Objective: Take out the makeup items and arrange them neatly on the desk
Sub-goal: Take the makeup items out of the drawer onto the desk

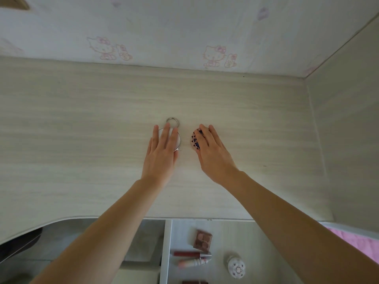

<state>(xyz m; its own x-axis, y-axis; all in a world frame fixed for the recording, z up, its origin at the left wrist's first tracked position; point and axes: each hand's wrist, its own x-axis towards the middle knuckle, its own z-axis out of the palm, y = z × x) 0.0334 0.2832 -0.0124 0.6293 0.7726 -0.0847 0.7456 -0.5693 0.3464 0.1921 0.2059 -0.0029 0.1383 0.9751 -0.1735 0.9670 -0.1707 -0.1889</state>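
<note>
Arms reached forward over the pale tabletop (82, 124). Left hand (162, 152) lay flat, fingers straight, on a round ringed mirror (178, 140). Right hand (213, 152) cupped a patterned round compact (195, 140) just beside it.

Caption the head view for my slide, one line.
Left hand flat on a round mirror, right hand on a patterned compact, desk; more makeup waits in the drawer.
</note>
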